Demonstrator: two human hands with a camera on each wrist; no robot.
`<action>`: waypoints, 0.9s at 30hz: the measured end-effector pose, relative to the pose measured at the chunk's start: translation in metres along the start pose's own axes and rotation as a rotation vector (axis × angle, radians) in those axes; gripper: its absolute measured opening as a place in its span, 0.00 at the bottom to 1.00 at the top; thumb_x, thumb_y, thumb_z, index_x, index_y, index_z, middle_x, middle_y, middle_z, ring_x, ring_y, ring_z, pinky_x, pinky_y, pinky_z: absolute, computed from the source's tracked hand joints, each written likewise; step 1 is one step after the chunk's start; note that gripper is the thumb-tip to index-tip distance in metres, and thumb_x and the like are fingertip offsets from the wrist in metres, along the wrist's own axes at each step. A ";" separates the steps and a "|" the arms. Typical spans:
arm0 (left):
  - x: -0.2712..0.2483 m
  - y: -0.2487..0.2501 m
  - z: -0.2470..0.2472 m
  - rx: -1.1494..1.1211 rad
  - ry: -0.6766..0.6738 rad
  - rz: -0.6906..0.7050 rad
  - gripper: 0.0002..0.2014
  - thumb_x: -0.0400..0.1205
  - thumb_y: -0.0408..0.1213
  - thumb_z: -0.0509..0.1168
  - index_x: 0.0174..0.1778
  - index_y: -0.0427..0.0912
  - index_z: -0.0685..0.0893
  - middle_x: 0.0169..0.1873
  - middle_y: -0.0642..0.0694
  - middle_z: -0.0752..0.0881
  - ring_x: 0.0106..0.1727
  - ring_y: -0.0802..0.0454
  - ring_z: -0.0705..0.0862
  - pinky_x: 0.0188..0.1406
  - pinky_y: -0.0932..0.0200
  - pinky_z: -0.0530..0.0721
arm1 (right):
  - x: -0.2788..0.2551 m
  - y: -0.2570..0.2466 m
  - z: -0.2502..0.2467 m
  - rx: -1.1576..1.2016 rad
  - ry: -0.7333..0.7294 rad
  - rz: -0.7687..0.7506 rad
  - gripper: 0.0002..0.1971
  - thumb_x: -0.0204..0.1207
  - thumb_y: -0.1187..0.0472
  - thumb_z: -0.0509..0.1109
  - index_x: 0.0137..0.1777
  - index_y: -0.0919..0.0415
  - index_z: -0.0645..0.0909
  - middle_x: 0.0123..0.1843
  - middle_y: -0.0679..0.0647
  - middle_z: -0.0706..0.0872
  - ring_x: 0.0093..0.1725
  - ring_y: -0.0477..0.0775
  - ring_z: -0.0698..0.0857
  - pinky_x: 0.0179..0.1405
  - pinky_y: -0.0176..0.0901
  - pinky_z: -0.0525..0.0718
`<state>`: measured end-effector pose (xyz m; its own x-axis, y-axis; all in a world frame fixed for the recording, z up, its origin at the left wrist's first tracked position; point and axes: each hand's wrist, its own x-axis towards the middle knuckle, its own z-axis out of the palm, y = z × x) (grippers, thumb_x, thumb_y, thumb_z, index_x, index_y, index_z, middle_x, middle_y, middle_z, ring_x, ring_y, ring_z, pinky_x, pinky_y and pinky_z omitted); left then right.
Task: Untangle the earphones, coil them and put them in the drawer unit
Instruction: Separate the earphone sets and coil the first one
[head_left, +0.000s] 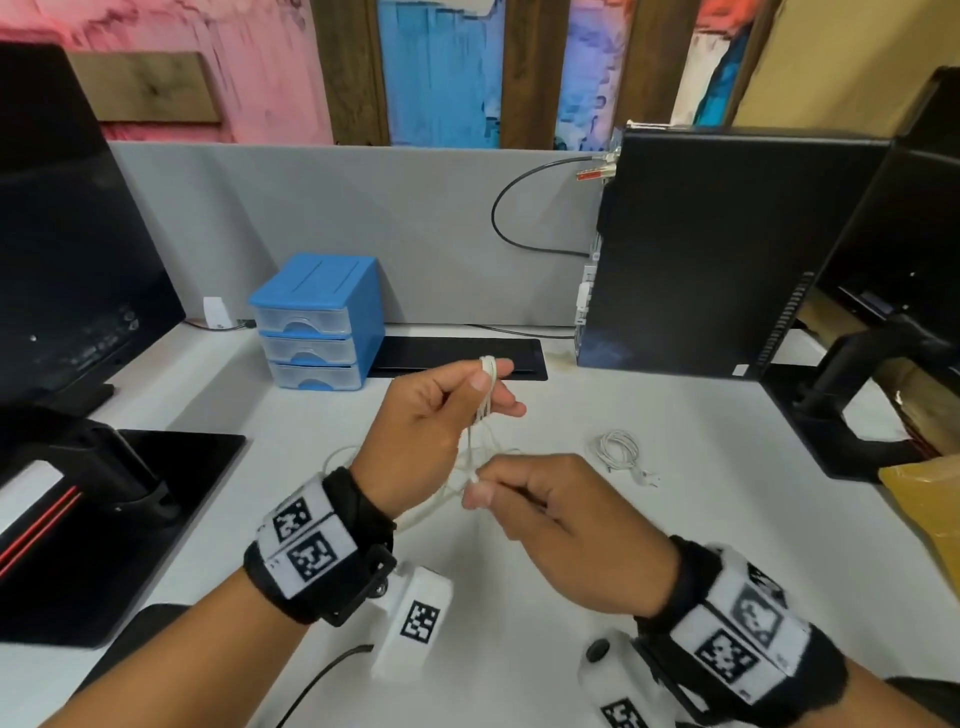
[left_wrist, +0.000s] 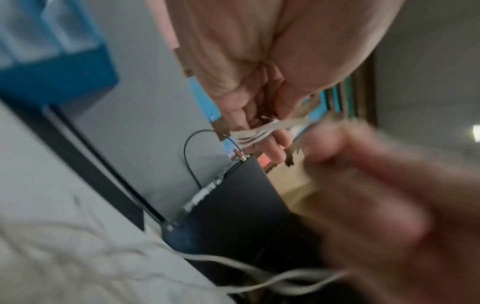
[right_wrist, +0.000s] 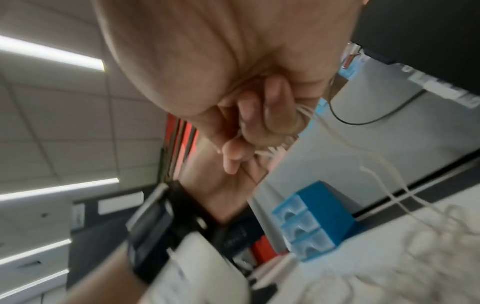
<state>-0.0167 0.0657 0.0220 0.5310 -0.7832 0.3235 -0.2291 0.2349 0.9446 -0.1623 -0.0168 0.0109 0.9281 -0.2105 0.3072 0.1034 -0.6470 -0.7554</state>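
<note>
My left hand (head_left: 470, 387) is raised above the desk with white earphone cord (head_left: 485, 400) looped in several turns round its extended fingers, thumb pressed against the loops. In the left wrist view the same loops (left_wrist: 262, 133) cross my fingers. My right hand (head_left: 480, 491) pinches the loose cord just below, between thumb and forefinger; the cord (right_wrist: 303, 112) runs out past its curled fingers. The rest of the cord (head_left: 415, 512) sags under my left wrist. A second white earphone set (head_left: 621, 452) lies coiled on the desk to the right. The blue drawer unit (head_left: 317, 322) stands at the back left, all drawers closed.
A black monitor (head_left: 67, 249) stands on the left, with its base (head_left: 130, 525) near my left forearm. A black computer case (head_left: 727, 249) stands at the back right, a second monitor stand (head_left: 852, 410) beside it. A black pad (head_left: 457, 356) lies behind my hands. A yellow packet (head_left: 930, 509) sits at the right edge.
</note>
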 end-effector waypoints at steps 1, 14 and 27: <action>0.000 -0.005 -0.001 0.085 -0.023 0.012 0.15 0.88 0.33 0.58 0.44 0.36 0.89 0.47 0.47 0.92 0.61 0.56 0.87 0.63 0.57 0.81 | 0.000 -0.011 -0.006 0.003 0.034 -0.039 0.11 0.85 0.57 0.62 0.47 0.55 0.86 0.29 0.46 0.78 0.29 0.45 0.75 0.33 0.39 0.75; -0.006 0.019 0.007 -0.413 -0.211 -0.156 0.17 0.87 0.38 0.57 0.58 0.25 0.82 0.37 0.48 0.88 0.45 0.47 0.90 0.49 0.51 0.86 | 0.010 0.030 -0.004 0.090 0.128 0.151 0.15 0.81 0.60 0.62 0.37 0.46 0.85 0.30 0.42 0.82 0.31 0.39 0.76 0.40 0.41 0.76; -0.009 0.013 0.006 -0.140 -0.355 -0.249 0.16 0.88 0.36 0.57 0.53 0.28 0.87 0.37 0.46 0.88 0.41 0.46 0.89 0.60 0.47 0.83 | 0.016 0.013 -0.041 0.048 0.508 -0.029 0.11 0.86 0.64 0.61 0.44 0.59 0.82 0.30 0.44 0.76 0.30 0.42 0.74 0.33 0.32 0.72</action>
<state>-0.0297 0.0724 0.0310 0.2379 -0.9688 0.0697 -0.0039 0.0708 0.9975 -0.1605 -0.0593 0.0298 0.6344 -0.5307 0.5621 0.1535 -0.6262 -0.7644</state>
